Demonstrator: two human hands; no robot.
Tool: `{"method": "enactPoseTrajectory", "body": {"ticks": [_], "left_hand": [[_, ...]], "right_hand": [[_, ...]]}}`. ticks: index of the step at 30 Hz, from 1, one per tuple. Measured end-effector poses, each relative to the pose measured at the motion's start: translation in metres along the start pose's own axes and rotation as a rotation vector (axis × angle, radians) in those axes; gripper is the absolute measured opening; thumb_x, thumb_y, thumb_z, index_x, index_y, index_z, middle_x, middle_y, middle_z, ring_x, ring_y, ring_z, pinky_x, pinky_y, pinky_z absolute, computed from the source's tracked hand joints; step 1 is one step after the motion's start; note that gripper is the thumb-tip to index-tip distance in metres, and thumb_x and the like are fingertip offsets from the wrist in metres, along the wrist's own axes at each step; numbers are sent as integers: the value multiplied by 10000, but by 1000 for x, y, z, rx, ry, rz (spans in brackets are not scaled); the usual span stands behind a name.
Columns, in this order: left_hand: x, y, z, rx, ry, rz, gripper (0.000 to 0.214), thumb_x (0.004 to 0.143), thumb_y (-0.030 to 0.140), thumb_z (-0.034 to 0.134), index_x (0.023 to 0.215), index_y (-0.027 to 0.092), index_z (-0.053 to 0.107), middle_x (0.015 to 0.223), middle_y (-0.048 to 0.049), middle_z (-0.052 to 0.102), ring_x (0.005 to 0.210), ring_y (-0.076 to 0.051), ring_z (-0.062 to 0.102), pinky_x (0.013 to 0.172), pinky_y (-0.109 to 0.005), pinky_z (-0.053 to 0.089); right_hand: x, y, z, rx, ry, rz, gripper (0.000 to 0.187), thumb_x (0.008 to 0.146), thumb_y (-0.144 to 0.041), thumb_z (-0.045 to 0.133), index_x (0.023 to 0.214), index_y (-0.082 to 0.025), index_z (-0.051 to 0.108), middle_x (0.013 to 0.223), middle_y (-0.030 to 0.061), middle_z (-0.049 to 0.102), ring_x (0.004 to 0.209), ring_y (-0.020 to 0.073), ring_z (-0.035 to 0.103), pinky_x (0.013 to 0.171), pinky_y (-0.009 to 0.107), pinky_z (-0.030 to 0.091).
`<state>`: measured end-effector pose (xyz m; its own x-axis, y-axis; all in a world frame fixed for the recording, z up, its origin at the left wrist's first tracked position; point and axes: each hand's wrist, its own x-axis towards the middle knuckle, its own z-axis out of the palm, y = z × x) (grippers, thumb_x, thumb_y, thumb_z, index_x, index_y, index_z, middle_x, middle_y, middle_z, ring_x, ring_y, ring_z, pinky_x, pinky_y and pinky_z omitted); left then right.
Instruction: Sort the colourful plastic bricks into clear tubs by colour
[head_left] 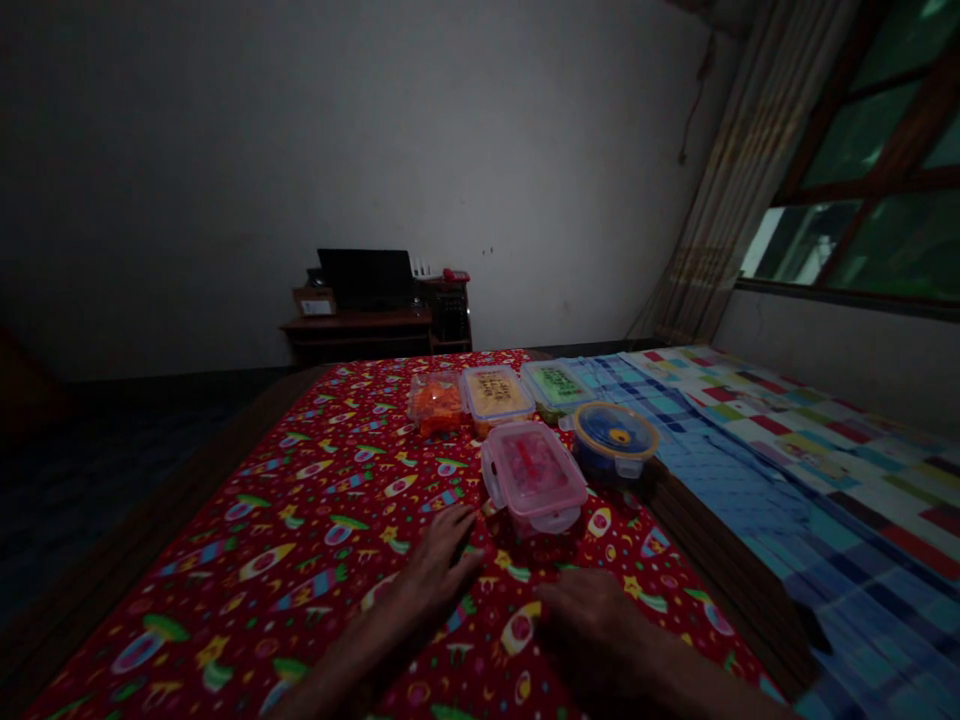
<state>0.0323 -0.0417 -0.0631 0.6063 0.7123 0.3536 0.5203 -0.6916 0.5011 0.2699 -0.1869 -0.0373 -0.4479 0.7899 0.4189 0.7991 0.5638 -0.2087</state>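
— Just ahead of both hands sits the clear rectangular plastic box with pink lid (534,472). Gripped?
— No. Left hand (442,560) and right hand (592,620) lie flat, empty, on the red-clothed desk (300,540). I'd grip its long sides, level.

Right hand (592,622) fingers indistinct; yellow box (496,395) writing unreadable.

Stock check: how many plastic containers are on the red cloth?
5. Back row: orange container, yellow container, green container. Right: round blue container. Front: pink container. None seems hidden.
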Motion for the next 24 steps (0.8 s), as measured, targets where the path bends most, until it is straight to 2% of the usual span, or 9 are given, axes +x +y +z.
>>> {"method": "enactPoseTrajectory", "body": {"ticks": [1,4,7,10,13,17,22,24], "left_hand": [[0,7,7,32,-25,13,586,862,499,493,1344,167,468,1404,-169,464,1306,-312,414,1052,-478,385],[8,30,23,98,-38,63,780,831,522,551,1465,179,252,1470,-195,357,1349,-344,333,1063,-518,337],[26,47,32,137,23,115,703,866,451,529,1458,208,238,1441,-179,392,1297,-331,388,1049,-530,322],[38,49,40,242,54,98,553,893,400,483,1387,183,364,1406,-184,435,1271,-343,403,1044,-563,293],[42,42,49,338,36,64,536,890,431,477,1337,140,429,1400,-207,441,1288,-369,381,1048,-581,271],[47,38,54,357,41,52,508,883,428,489,1311,157,454,1363,-184,488,1258,-359,419,1036,-576,291],[56,42,54,340,92,82,428,903,367,450,1291,188,467,1344,-149,506,1253,-331,428,1052,-534,300],[58,41,54,341,110,83,420,891,343,455,1278,180,478,1337,-148,511,1253,-339,423,1054,-534,298]], "right_hand": [[-12,13,-6,-43,77,98,209,831,-171,472,946,-201,644,700,61,675,609,179,628,584,281,504],[-38,61,-29,-149,217,404,283,851,-188,417,982,-212,667,803,80,717,666,191,671,592,284,517],[-50,108,-44,-267,296,529,303,877,-230,401,963,-198,690,970,120,715,852,232,683,739,354,548],[-51,141,-44,-337,316,506,307,878,-244,419,1015,-169,682,1118,159,669,1076,272,614,918,453,496],[-47,159,-36,-296,261,459,298,887,-229,406,988,-165,679,1129,151,659,1098,255,600,927,435,496],[-41,166,-27,-280,291,435,306,886,-218,392,1007,-148,664,1169,162,635,1107,255,595,908,419,509],[-32,170,-20,-342,343,425,282,849,-201,403,886,-160,679,967,164,692,976,280,644,859,454,527],[-31,174,-17,-350,364,413,273,833,-193,408,877,-163,675,952,161,693,958,282,645,846,457,531]]}}
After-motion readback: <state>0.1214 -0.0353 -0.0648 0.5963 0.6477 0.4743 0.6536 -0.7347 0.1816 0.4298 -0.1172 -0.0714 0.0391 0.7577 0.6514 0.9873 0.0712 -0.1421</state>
